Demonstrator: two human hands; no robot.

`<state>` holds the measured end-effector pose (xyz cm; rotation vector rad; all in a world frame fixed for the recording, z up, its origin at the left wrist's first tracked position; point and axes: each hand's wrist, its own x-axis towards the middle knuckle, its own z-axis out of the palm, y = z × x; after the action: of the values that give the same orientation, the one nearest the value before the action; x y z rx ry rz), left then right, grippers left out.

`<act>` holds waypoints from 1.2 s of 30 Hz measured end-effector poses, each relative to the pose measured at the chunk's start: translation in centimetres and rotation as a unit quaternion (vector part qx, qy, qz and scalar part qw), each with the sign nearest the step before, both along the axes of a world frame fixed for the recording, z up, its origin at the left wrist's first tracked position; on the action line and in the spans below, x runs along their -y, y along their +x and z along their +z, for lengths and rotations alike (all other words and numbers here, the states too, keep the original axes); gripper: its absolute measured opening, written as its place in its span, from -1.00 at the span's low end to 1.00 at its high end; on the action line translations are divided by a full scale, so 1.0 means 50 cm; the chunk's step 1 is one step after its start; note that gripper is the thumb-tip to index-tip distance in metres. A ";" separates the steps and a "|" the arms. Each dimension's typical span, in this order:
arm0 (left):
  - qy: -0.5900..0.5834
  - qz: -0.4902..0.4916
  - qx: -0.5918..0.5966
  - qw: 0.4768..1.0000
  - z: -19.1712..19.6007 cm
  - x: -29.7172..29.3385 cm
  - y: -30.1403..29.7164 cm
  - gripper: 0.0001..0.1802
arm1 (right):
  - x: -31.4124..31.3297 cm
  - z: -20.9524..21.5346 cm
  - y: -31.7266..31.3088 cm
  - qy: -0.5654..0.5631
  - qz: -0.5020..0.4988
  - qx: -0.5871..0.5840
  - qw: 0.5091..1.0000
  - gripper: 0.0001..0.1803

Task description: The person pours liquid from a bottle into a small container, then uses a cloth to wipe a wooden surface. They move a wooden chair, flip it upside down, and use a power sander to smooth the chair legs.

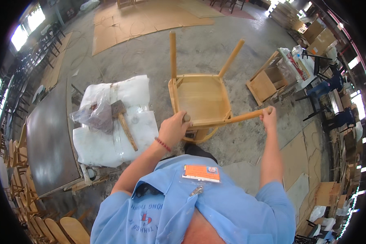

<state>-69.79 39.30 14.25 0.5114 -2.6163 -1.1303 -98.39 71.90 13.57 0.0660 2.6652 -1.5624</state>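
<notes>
A light wooden chair (201,97) is turned over in front of me, the underside of its seat facing up. Two of its legs point away from me, and part of a curved rail shows below the near edge. My left hand (175,128) is wrapped round the near left leg, whose round end pokes out by the thumb. Out to the right, my right hand (268,116) grips the end of the near right leg. On a white padded surface (140,126) left of the chair lies a mallet (126,124) with a wooden handle, against a clear plastic bag (95,114).
A dark flat panel (51,138) stands at the left, with several wooden chair parts (75,229) below it. To the right are an open wooden box-like frame (266,85) and a cluttered table (299,67). Cardboard sheets (138,24) cover the floor farther off.
</notes>
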 end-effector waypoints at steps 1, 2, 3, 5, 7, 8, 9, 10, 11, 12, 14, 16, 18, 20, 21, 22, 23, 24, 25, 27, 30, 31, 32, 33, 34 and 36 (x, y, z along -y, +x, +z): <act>-0.005 0.005 -0.013 1.000 -0.008 -0.003 0.004 -0.52 | 0.003 0.003 0.006 0.012 -0.002 0.005 1.000 -0.63; 0.006 0.011 -0.007 1.000 -0.010 -0.006 0.007 -0.53 | 0.010 0.004 0.016 0.017 -0.006 0.011 1.000 -0.63; 0.019 0.018 0.000 1.000 -0.012 -0.009 0.012 -0.53 | 0.019 0.006 0.026 0.022 -0.008 0.018 1.000 -0.63; 0.012 0.027 -0.046 0.999 -0.014 -0.011 0.018 -0.54 | 0.020 0.009 0.039 0.023 -0.002 0.017 1.000 -0.63; 0.036 0.033 -0.045 0.998 -0.017 -0.014 0.010 -0.53 | 0.003 0.014 0.043 0.033 -0.005 0.014 0.999 -0.63; 0.046 0.039 -0.042 0.997 -0.016 -0.013 0.008 -0.53 | 0.001 0.012 0.045 0.037 -0.005 0.015 0.999 -0.62; 0.048 0.045 -0.042 0.997 -0.016 -0.013 0.007 -0.53 | -0.003 0.008 0.049 0.049 0.000 0.008 0.999 -0.62; 0.050 0.051 -0.042 0.997 -0.017 -0.013 0.007 -0.53 | -0.007 0.004 0.052 0.062 0.005 0.002 0.998 -0.62; 0.051 0.059 -0.041 0.996 -0.016 -0.013 0.008 -0.53 | -0.006 -0.001 0.056 0.073 0.010 -0.004 0.997 -0.61; 0.055 0.063 -0.041 0.996 -0.015 -0.013 0.008 -0.53 | -0.005 -0.004 0.056 0.068 0.010 -0.002 0.998 -0.61; 0.065 0.075 -0.041 0.994 -0.018 -0.019 0.009 -0.54 | -0.007 -0.010 0.052 0.061 0.013 0.002 0.998 -0.59; 0.056 0.080 -0.065 0.993 -0.024 -0.028 0.009 -0.54 | -0.015 -0.017 0.045 0.053 0.006 -0.017 0.998 -0.56; 0.051 0.091 -0.069 0.992 -0.027 -0.028 0.007 -0.53 | -0.013 -0.024 0.033 0.047 0.010 -0.026 0.998 -0.53; 0.063 0.107 -0.047 0.991 -0.030 -0.042 0.005 -0.51 | -0.028 -0.027 0.029 0.056 0.024 -0.020 0.998 -0.50; 0.061 0.118 -0.040 0.990 -0.028 -0.047 0.009 -0.51 | -0.023 -0.029 0.032 0.045 0.027 -0.016 0.998 -0.49; 0.059 0.131 -0.033 0.989 -0.027 -0.051 0.014 -0.51 | -0.016 -0.033 0.037 0.035 0.031 -0.012 0.999 -0.48; 0.061 0.142 -0.027 0.988 -0.026 -0.058 0.018 -0.50 | -0.013 -0.036 0.041 0.028 0.034 -0.009 0.999 -0.47; 0.078 0.151 -0.034 0.985 -0.029 -0.064 0.023 -0.50 | -0.020 -0.053 0.043 -0.003 0.043 -0.006 0.999 -0.45; 0.095 0.162 -0.040 0.981 -0.031 -0.067 0.024 -0.50 | -0.021 -0.072 0.043 -0.034 0.053 -0.001 0.998 -0.43; 0.003 0.214 -0.085 0.973 -0.091 -0.080 0.076 -0.61 | -0.020 -0.132 0.076 -0.051 0.092 0.064 0.992 -0.40; 0.227 0.212 0.056 0.949 -0.105 -0.105 0.127 -0.73 | -0.134 -0.248 0.123 0.109 0.113 0.169 0.973 -0.43; 0.151 0.263 0.084 0.949 -0.122 -0.111 0.180 -0.72 | -0.137 -0.270 0.171 0.180 0.207 0.281 0.920 -0.50; 0.144 0.287 0.117 0.940 -0.137 -0.104 0.207 -0.71 | -0.187 -0.311 0.200 0.218 0.216 0.342 0.888 -0.53; 0.132 0.316 0.157 0.926 -0.157 -0.094 0.249 -0.70 | -0.220 -0.344 0.237 0.254 0.235 0.404 0.847 -0.53; 0.116 0.336 0.198 0.913 -0.176 -0.079 0.286 -0.68 | -0.246 -0.375 0.277 0.269 0.248 0.455 0.812 -0.53; 0.168 0.440 0.106 0.876 -0.221 -0.052 0.388 -0.66 | -0.256 -0.412 0.350 0.277 0.265 0.508 0.771 -0.53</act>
<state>-50.37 41.92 3.19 1.7486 -1.8820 -1.1977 -80.89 84.72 -7.04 0.1200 1.8597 -0.3103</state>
